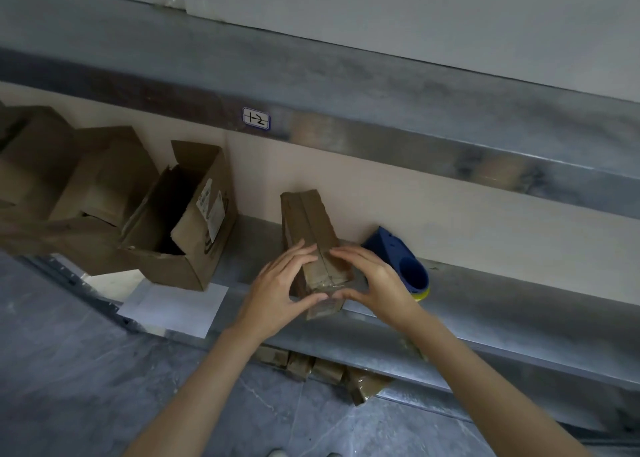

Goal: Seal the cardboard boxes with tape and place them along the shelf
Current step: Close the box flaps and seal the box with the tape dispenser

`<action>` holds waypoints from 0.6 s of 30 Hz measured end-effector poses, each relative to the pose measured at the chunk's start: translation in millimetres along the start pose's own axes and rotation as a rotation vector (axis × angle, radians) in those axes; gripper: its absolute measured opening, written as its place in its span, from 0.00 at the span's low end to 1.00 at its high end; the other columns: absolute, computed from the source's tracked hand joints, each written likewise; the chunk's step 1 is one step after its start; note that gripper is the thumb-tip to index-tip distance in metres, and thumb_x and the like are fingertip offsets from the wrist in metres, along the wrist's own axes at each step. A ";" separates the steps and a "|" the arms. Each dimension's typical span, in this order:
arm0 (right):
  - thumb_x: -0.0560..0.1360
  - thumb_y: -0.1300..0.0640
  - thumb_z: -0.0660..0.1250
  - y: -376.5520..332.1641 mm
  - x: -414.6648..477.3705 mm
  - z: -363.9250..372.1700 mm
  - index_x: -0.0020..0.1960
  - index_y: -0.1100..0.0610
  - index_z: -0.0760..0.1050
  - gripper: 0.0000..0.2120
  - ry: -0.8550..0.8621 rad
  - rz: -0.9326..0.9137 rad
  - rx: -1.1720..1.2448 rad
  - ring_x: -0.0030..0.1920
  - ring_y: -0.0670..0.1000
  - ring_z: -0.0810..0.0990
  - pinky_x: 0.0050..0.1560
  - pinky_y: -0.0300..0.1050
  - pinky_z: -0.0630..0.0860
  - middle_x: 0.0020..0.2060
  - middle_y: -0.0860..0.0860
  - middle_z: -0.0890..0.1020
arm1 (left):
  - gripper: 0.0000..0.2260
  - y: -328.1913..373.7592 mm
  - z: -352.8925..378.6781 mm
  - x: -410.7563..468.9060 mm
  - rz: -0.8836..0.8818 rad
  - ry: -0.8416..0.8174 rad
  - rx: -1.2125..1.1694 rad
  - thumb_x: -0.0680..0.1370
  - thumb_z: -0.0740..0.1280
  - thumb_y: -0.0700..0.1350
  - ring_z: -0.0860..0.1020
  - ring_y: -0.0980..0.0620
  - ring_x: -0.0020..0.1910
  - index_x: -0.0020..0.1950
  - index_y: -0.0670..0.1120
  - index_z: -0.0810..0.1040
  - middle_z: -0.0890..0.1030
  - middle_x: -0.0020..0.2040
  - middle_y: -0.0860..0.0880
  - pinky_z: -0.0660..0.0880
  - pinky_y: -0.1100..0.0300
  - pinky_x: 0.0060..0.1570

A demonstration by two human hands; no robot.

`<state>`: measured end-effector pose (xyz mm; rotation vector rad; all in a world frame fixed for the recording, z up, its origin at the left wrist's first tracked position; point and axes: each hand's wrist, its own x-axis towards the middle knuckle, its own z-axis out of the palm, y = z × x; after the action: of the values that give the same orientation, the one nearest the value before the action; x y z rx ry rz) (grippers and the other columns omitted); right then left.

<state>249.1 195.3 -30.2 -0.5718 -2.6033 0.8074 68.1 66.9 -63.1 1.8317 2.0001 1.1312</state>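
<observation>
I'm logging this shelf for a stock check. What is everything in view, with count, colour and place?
shelf: one, grey metal, across the view
small cardboard box: one, brown, glossy tape at its near end, mid-shelf
open cardboard box: one, brown, white sticker on its side, left of the small cardboard box
other cardboard boxes: at least two, brown, far left
tape dispenser: one, blue with yellow edge, right of the small cardboard box
paper sheet: one, white, shelf's front edge
label: one, white, on the beam above
small packages: several, brown, below the shelf
left hand, right hand: pressing the small cardboard box's near end
</observation>
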 end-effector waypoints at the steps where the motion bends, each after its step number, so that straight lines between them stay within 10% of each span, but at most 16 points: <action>1: 0.68 0.53 0.77 1.1 1.5 0.1 0.70 0.57 0.73 0.32 0.021 -0.001 0.010 0.68 0.49 0.72 0.69 0.46 0.70 0.67 0.52 0.75 | 0.28 -0.7 -1.2 0.4 0.002 -0.003 0.004 0.74 0.71 0.60 0.58 0.62 0.76 0.70 0.49 0.73 0.68 0.74 0.58 0.63 0.49 0.71; 18: 0.73 0.60 0.73 -8.9 6.2 13.6 0.62 0.59 0.79 0.18 0.167 0.046 0.061 0.56 0.43 0.78 0.59 0.35 0.74 0.55 0.50 0.80 | 0.19 12.8 17.6 2.4 -0.121 0.219 -0.111 0.73 0.71 0.49 0.68 0.59 0.73 0.62 0.48 0.75 0.77 0.68 0.53 0.70 0.63 0.67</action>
<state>235.4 185.3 -34.1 -0.6544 -2.4136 0.8135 88.1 75.2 -66.1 1.5694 2.0831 1.4277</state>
